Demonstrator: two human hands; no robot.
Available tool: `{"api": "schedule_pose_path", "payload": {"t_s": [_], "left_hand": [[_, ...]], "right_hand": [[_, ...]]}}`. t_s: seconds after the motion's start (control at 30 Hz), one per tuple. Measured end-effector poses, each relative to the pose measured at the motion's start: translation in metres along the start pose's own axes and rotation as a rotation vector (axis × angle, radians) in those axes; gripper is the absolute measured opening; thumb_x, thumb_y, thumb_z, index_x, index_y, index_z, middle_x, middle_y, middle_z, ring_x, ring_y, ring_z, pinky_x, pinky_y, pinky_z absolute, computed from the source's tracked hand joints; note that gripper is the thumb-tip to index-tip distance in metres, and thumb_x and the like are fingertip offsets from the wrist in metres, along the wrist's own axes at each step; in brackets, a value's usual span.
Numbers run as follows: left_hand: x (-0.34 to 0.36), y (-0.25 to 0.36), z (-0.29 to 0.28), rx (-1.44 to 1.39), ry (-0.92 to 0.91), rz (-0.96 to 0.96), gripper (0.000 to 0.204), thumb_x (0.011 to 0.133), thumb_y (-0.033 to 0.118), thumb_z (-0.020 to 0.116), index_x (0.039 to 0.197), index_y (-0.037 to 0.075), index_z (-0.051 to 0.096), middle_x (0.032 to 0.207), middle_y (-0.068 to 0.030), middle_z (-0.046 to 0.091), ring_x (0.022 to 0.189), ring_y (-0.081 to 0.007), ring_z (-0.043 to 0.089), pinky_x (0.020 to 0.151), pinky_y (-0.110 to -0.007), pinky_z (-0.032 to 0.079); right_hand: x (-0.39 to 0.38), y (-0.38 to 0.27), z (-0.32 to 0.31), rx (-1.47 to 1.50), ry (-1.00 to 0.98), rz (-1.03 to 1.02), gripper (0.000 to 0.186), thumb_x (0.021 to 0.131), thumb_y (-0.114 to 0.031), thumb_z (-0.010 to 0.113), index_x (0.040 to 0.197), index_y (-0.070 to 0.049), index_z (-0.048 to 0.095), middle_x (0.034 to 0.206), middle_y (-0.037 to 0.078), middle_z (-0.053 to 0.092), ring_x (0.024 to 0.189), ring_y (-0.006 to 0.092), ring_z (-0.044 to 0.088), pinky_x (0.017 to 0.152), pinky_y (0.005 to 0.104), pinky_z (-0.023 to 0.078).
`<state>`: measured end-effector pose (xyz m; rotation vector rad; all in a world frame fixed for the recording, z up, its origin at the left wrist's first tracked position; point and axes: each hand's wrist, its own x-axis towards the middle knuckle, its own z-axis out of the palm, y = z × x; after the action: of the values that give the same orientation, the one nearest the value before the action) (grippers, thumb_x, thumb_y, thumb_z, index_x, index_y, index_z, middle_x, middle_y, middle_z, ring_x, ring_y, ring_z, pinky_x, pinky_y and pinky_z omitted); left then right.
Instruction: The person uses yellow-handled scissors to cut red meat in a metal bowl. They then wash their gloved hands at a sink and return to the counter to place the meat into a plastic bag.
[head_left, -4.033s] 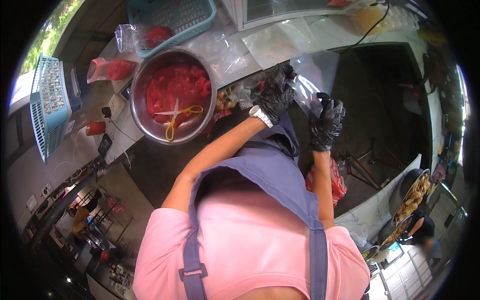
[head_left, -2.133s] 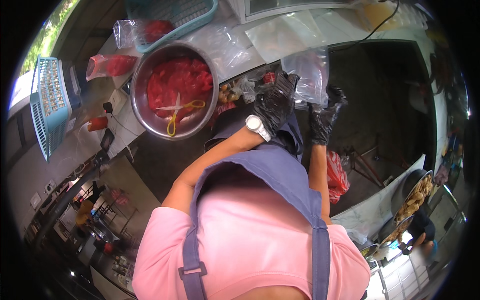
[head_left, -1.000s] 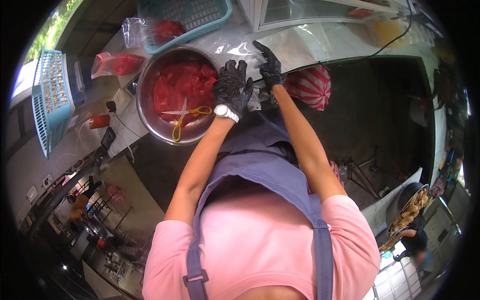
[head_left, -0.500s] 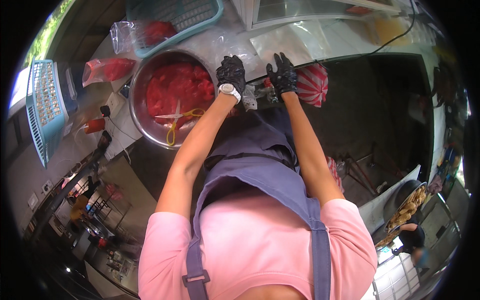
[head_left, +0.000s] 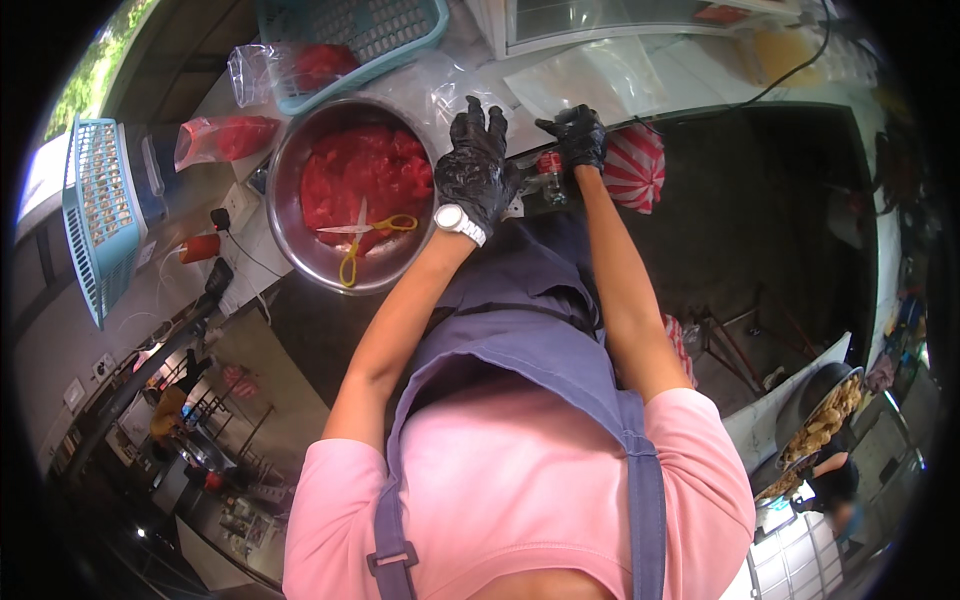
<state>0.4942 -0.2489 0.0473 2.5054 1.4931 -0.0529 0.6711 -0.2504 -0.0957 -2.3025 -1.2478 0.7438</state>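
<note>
My left hand (head_left: 477, 172), in a black glove with a white watch at the wrist, is just right of a large metal bowl (head_left: 276, 235). Its fingers are spread and nothing shows in them. In the bowl lie red wet pieces, perhaps meat (head_left: 345, 165), with yellow-handled scissors (head_left: 359, 231) opened on top. My right hand (head_left: 581, 136), also black-gloved, has its fingers curled at the counter's front edge; whatever they may hold is hidden. Beyond it lie clear plastic bags (head_left: 590, 75). A clear bottle with a red label (head_left: 552, 178) stands between the hands, lower down.
Behind the bowl sits a blue plastic basket (head_left: 437, 25). Bags of red contents (head_left: 228, 138) lie left of the bowl. A red-and-white striped bag (head_left: 636, 170) hangs beside my right hand. A black cable (head_left: 775, 85) crosses the counter. Another person (head_left: 832, 480) stands far right.
My left hand has opened from a curled shape, its fingers now spread. The right hand's fingers have gone from spread to curled. The bowl and scissors appear slightly shifted in the picture.
</note>
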Motion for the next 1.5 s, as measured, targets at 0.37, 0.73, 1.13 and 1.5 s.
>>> {"api": "schedule_pose_path", "payload": {"t_s": [0.37, 0.73, 1.13, 1.5], "left_hand": [[0.004, 0.038, -0.046, -0.267, 0.175, 0.239, 0.064, 0.073, 0.030, 0.060, 0.130, 0.008, 0.037, 0.137, -0.0198, 0.027, 0.122, -0.0382, 0.032, 0.094, -0.045, 0.038], [-0.004, 0.048, -0.076, -0.382, 0.026, 0.642, 0.021, 0.081, 0.029, 0.053, 0.087, 0.013, 0.065, 0.079, -0.0072, 0.064, 0.069, -0.0265, 0.059, 0.075, -0.037, 0.046], [-0.030, 0.038, -0.032, -1.197, -0.320, 0.383, 0.030, 0.077, 0.014, 0.059, 0.105, 0.005, 0.058, 0.091, -0.0125, 0.061, 0.083, -0.0249, 0.059, 0.076, -0.033, 0.046], [-0.037, 0.059, -0.029, -0.632, 0.123, 0.509, 0.024, 0.071, 0.018, 0.061, 0.091, 0.006, 0.057, 0.082, -0.0140, 0.055, 0.076, -0.0323, 0.055, 0.065, -0.040, 0.044]], "right_hand": [[-0.044, -0.028, -0.117, -0.006, 0.397, -0.392, 0.044, 0.070, -0.040, 0.069, 0.086, -0.003, 0.051, 0.078, 0.015, 0.053, 0.075, 0.0325, 0.053, 0.067, 0.0415, 0.042], [-0.154, -0.060, -0.212, -0.254, 0.054, -0.508, 0.035, 0.072, -0.025, 0.067, 0.095, -0.004, 0.051, 0.090, 0.015, 0.053, 0.085, 0.0332, 0.052, 0.072, 0.0399, 0.042], [-0.167, -0.056, -0.206, 0.286, -0.093, -0.390, 0.015, 0.075, -0.011, 0.068, 0.084, -0.001, 0.061, 0.074, 0.009, 0.060, 0.066, 0.0137, 0.057, 0.061, 0.0283, 0.046], [-0.170, -0.067, -0.187, -0.023, 0.198, -0.387, 0.014, 0.072, -0.018, 0.063, 0.081, -0.008, 0.061, 0.078, 0.010, 0.062, 0.073, 0.0312, 0.059, 0.065, 0.0361, 0.048]]}}
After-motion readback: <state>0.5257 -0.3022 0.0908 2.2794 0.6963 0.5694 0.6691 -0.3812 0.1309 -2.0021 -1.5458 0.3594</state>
